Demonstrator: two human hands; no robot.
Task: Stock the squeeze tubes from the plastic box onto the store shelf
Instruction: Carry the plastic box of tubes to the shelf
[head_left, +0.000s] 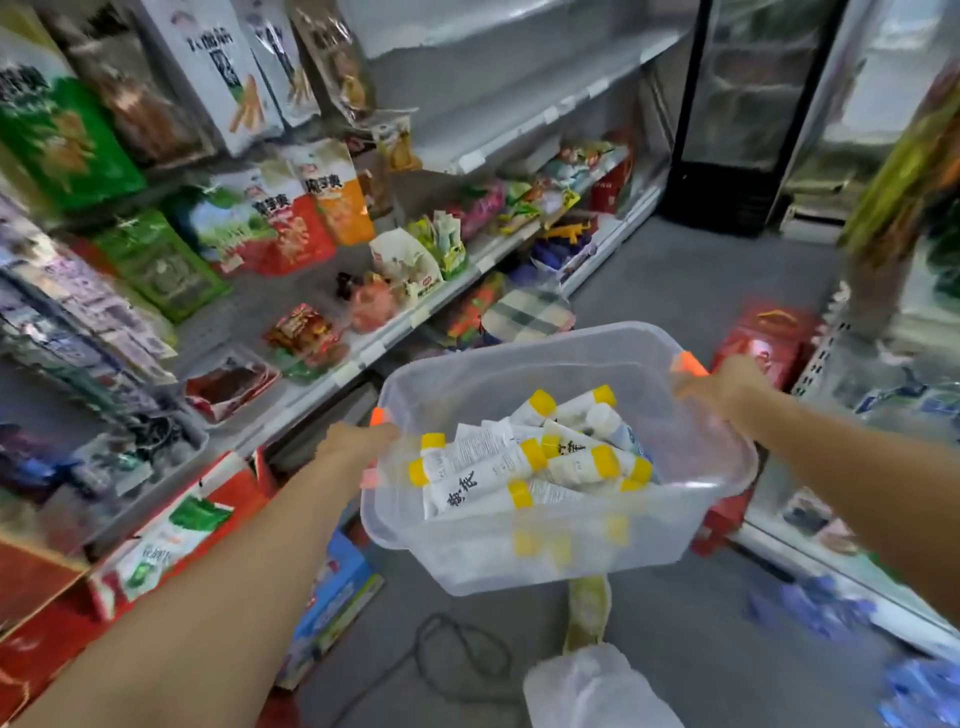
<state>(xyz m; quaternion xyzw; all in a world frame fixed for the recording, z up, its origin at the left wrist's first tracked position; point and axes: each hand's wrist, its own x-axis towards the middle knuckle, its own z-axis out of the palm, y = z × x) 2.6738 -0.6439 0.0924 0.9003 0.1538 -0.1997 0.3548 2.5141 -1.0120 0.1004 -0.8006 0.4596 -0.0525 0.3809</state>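
**Both hands carry the tube box down the aisle**

Both bare arms reach forward from the bottom corners of the frame, nearly straight, and meet the clear plastic box (561, 551) at centre frame. The left hand (358, 441) is closed on the box's left end, just below an orange clip on the rim; its fingers curl out of sight under the rim. The right hand (727, 387) grasps the right end beside a second orange clip at the upper right corner of the box. The box is held off the floor and tilts a little, its near left corner lower.

Inside the box lie the squeeze tubes (498, 467), white with yellow caps, heaped loosely on their sides and crossing one another, mostly toward the near and right part.

The store shelf (374, 348) runs diagonally from lower left to upper centre of the frame, its front edge just left of the box. Snack bags crowd its left part; the upper tier at top centre looks bare. Red cartons stand on the floor at lower left, below the left forearm. Grey floor lies open ahead of the box toward the dark fridge (727, 114) at upper right. A cable loops on the floor at bottom centre.
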